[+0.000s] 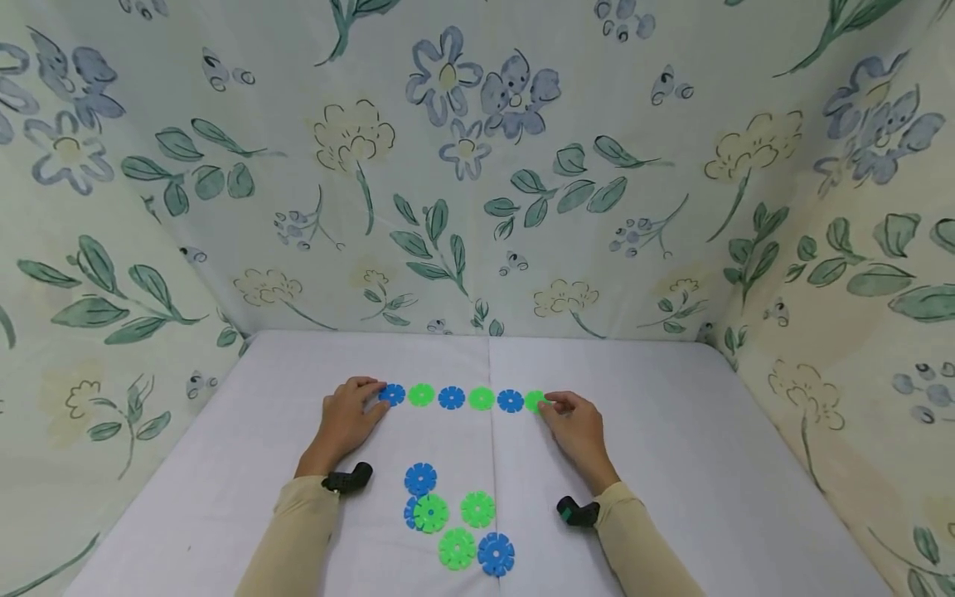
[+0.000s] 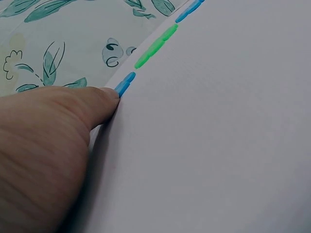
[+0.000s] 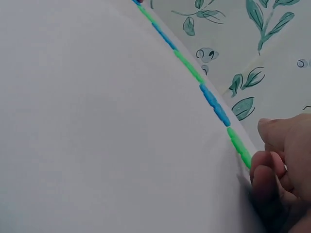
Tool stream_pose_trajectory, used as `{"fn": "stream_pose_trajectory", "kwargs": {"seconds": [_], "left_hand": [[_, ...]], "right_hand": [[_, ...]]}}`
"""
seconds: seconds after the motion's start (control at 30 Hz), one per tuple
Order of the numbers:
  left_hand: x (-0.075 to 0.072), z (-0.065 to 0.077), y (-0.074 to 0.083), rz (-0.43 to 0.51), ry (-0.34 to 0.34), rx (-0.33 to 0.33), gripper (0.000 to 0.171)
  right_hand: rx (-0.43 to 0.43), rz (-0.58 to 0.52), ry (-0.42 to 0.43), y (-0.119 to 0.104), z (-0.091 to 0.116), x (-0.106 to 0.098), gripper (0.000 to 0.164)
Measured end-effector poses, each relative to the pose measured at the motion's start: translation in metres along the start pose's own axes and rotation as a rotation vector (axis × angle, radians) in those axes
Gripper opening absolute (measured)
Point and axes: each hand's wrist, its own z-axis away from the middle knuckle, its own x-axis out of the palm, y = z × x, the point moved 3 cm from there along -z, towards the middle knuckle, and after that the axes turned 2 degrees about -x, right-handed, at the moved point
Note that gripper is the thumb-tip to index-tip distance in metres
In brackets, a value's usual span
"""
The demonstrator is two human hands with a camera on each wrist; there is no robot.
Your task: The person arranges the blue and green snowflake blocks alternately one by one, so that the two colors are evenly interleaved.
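Flat notched plastic discs, blue and green by turns, lie in a straight row across the white table. My left hand (image 1: 347,421) is at the row's left end, thumb and index finger pinching the edge of a blue disc (image 1: 393,395). In the left wrist view the thumb (image 2: 104,103) meets that disc's rim. At the right end my right hand (image 1: 578,431) holds a green disc (image 1: 534,401) by its outer edge, between thumb and index finger. Its other fingers are bent in the right wrist view. Between them lie a green disc (image 1: 421,395), a blue disc (image 1: 451,398) and others.
Nearer the front is a loose group of discs, among them a green disc (image 1: 430,514) overlapping a blue one, and a blue disc (image 1: 496,554). The white cloth (image 1: 694,464) has a crease down its middle. Flower-patterned fabric (image 1: 462,249) rises behind and at both sides.
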Motion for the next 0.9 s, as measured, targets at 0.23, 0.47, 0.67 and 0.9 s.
{"fn": "stream_pose_trajectory", "kwargs": {"seconds": [0.23, 0.47, 0.67, 0.9], "left_hand": [[0.001, 0.0, 0.001, -0.003, 0.004, -0.006, 0.044], [0.0, 0.0, 0.002, 0.004, 0.016, -0.003, 0.043], [-0.001, -0.001, 0.003, 0.012, 0.009, -0.002, 0.042], [-0.002, 0.0, 0.002, -0.001, 0.007, 0.002, 0.043]], "right_hand": [[-0.01, -0.082, -0.166, -0.009, 0.013, -0.013, 0.024], [-0.171, -0.034, -0.312, -0.041, 0.041, -0.029, 0.027], [-0.232, -0.038, -0.416, -0.06, 0.062, -0.035, 0.03], [-0.278, -0.061, -0.568, -0.061, 0.078, -0.032, 0.032]]}}
